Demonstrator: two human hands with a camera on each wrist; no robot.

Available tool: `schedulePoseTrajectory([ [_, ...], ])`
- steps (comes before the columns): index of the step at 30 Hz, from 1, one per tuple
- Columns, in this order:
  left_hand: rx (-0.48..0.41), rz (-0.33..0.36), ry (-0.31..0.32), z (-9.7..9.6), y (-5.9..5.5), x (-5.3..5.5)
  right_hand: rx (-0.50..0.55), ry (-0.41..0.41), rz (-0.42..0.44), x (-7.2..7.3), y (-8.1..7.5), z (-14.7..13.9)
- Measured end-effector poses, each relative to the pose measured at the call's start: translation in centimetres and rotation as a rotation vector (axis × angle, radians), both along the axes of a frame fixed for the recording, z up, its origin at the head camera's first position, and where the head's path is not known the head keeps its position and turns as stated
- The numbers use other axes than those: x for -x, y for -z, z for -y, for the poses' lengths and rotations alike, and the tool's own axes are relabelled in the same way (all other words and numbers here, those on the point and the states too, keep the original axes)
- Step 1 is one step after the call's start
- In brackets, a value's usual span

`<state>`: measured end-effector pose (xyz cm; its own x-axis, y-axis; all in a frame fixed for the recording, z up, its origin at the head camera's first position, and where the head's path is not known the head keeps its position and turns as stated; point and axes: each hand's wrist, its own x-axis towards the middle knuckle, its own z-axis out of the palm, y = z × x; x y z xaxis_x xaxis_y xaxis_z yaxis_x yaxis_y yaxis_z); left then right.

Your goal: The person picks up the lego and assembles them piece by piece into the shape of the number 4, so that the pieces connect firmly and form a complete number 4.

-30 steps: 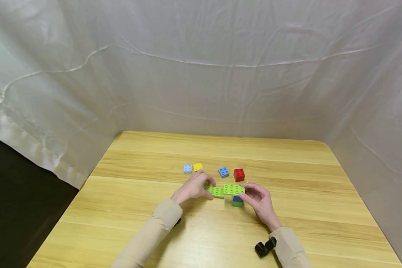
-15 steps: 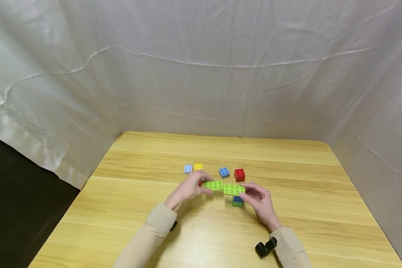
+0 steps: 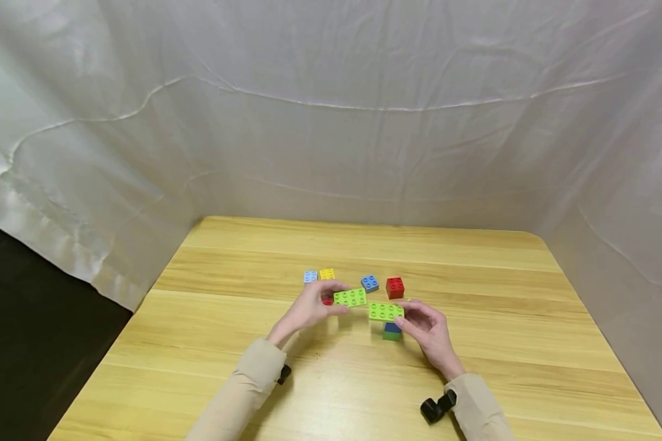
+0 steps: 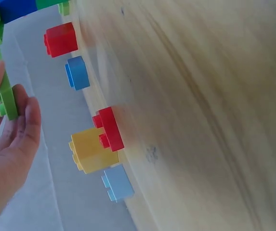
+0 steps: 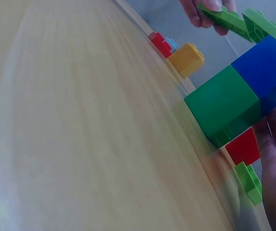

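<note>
Head view: pinching lime plate (image 3: 350, 297) in left hand (image 3: 307, 308), second lime plate (image 3: 385, 312) on blue block (image 3: 393, 327) over green block (image 3: 391, 336) in right hand (image 3: 431, 335).

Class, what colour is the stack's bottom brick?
Green: the bottom brick, clearest in the right wrist view.

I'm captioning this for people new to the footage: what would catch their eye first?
Probably the lime-green plate held up in the left hand, and the matching plate beside it, atop a stack of a blue block and a green block, held by the right hand. Next, the bright red brick farther back on the wooden table.
</note>
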<state>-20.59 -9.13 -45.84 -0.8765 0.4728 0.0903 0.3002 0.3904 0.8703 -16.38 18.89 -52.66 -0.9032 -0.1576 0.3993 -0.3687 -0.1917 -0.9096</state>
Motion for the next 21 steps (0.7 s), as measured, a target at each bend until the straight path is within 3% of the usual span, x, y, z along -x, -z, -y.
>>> schedulePoseTrajectory([
  [6, -0.162, 0.125, -0.022, 0.26, 0.17, 0.11, -0.022, -0.005, 0.013, 0.03, 0.11, -0.1],
  [13, -0.239, 0.244, -0.068, 0.49, 0.05, 0.13, -0.071, 0.027, 0.049, 0.28, 0.07, 0.01],
  [21, -0.358, 0.315, 0.002, 0.25, 0.03, -0.17, -0.088, 0.014, 0.05, 0.68, -0.14, 0.35],
])
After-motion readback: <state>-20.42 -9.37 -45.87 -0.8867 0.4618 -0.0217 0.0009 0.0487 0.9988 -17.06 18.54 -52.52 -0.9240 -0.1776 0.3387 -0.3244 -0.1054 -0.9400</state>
